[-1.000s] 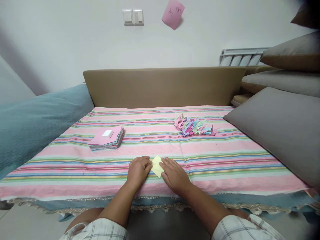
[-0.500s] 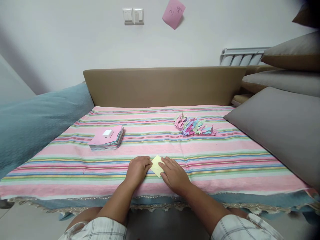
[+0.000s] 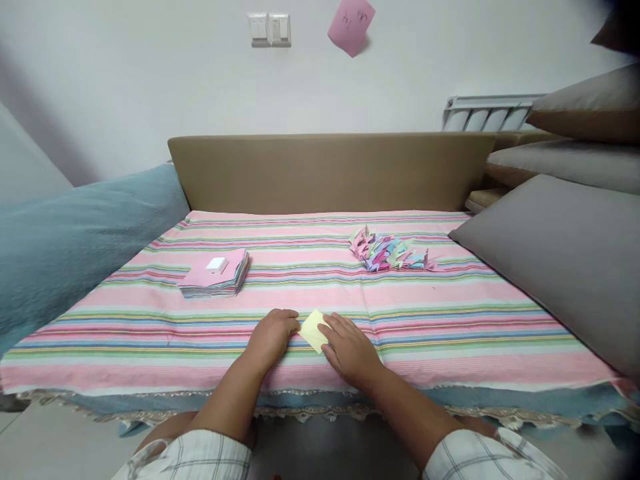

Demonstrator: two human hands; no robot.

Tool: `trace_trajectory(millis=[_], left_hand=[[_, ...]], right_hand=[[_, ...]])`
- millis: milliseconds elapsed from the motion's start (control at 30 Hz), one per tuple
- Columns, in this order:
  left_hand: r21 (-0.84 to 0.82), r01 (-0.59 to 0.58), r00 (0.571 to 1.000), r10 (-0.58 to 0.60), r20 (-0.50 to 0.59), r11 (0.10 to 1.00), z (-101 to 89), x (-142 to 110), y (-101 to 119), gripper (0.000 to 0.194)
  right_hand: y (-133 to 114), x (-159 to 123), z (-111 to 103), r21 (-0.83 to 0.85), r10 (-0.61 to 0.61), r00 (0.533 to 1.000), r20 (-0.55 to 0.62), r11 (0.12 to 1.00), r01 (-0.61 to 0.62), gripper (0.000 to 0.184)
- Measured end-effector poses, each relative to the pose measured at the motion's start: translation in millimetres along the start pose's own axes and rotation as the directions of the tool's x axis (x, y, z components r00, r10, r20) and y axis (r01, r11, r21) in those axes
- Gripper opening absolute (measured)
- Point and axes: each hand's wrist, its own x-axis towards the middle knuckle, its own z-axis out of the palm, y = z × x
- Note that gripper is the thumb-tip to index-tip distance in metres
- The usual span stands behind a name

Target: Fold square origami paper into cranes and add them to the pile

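A small folded square of pale yellow paper lies flat on the striped cloth, turned so that its corners point left, right, near and far. My right hand rests over its right side, fingers spread and lying on the paper. At the left corner is my left hand, palm down, its fingertips at the paper's edge and the fingers loosely extended. Whether those fingertips still touch the corner is hard to make out. A crease line shows across the yellow surface.
Back left stands a stack of coloured paper with a small white block on top. A pile of folded paper cranes lies back right. Grey cushions border the right side, a blue-covered armrest the left.
My left hand has drawn back slightly to the left, uncovering more of the paper's left corner. My right hand stays on the paper. The view has shifted a little.
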Motion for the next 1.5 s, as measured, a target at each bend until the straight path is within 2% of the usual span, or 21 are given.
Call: trace_trajectory(millis=[200,267,333,367,400,467,533,633,1233,1333,1400,1433,1500], left_hand=[[0.03,0.066,0.997,-0.067,0.049,0.997,-10.4,-3,0,0.022],[0.043,0.136,0.991,-0.135,-0.022,0.99,-13.2,-5,0,0.027],[0.045,0.173,0.974,-0.164,-0.157,0.984,-13.2,-9,6,0.033],[0.047,0.156,0.966,-0.142,-0.218,0.987,-11.9,-12,11,0.036],[0.049,0.083,0.969,-0.069,-0.237,0.995,-9.8,-15,18,0.036],[0.076,-0.059,0.975,0.074,-0.21,0.995,-4.0,-22,33,0.037],[0.095,-0.082,0.975,0.099,-0.197,0.992,2.0,-28,46,0.039],[0.08,-0.053,0.985,0.065,-0.157,0.995,7.4,-34,54,0.038],[0.045,0.1,0.989,-0.095,-0.118,0.994,-8.6,-35,20,0.033],[0.017,0.152,0.974,-0.146,-0.173,0.988,-8.3,-34,18,0.028],[0.017,0.117,0.962,-0.109,-0.251,0.993,-5.9,-32,23,0.024],[0.028,0.06,0.961,-0.05,-0.272,0.998,-3.9,-31,27,0.025],[0.046,-0.091,0.967,0.099,-0.235,0.995,1.4,-29,38,0.033]], right_hand=[[0,0,1,-0.005,0.0,1.0,-0.008,1.0,0.0,0.04],[0,0,0,-0.007,-0.003,1.0,-0.008,1.0,0.003,0.04],[0,0,0,-0.007,-0.005,1.0,-0.003,1.0,0.005,0.04],[0,0,0,-0.006,-0.003,1.0,0.001,1.0,0.003,0.04],[0,0,0,-0.005,-0.001,1.0,0.006,1.0,0.001,0.04],[0,0,0,-0.002,0.002,1.0,0.016,1.0,-0.002,0.041],[1,0,-1,-0.002,-0.003,1.0,0.026,1.0,0.003,0.041],[2,-1,-3,-0.006,-0.009,0.999,0.052,1.0,0.01,0.042],[1,0,-3,-0.016,-0.005,0.996,0.092,1.0,0.007,0.045],[1,0,-3,-0.013,-0.003,0.996,0.093,1.0,0.004,0.045],[1,0,-3,-0.011,-0.001,0.996,0.091,1.0,0.002,0.044],[1,0,-3,-0.009,0.0,0.996,0.09,1.0,0.001,0.044],[1,0,-3,-0.004,0.003,0.996,0.089,1.0,-0.002,0.044]])
